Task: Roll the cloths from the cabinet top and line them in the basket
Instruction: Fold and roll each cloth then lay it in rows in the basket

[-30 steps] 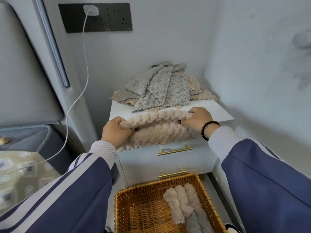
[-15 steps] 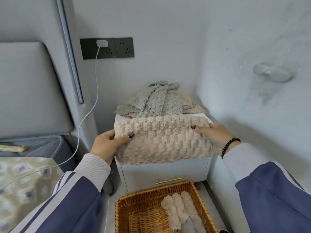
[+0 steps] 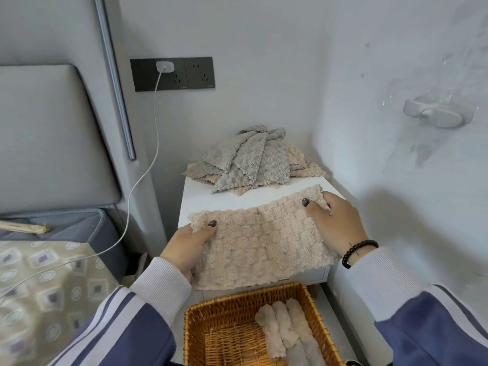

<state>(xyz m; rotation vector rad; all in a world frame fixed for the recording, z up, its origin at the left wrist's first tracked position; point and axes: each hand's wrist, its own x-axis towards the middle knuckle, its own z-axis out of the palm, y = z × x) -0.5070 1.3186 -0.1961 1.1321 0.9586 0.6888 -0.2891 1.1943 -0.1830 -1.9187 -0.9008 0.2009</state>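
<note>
Both my hands pinch beige cloth (image 3: 261,241) by top corners: left hand (image 3: 188,245), right hand (image 3: 335,223). Cloth hangs over cabinet (image 3: 211,196) front edge, above basket (image 3: 195,320). I'd lay it flat on cabinet, roll tight, edges even.

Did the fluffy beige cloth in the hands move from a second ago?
Yes. The beige cloth, earlier bunched on the cabinet top, now hangs unfolded in front of the cabinet, pinched by both hands.
</note>
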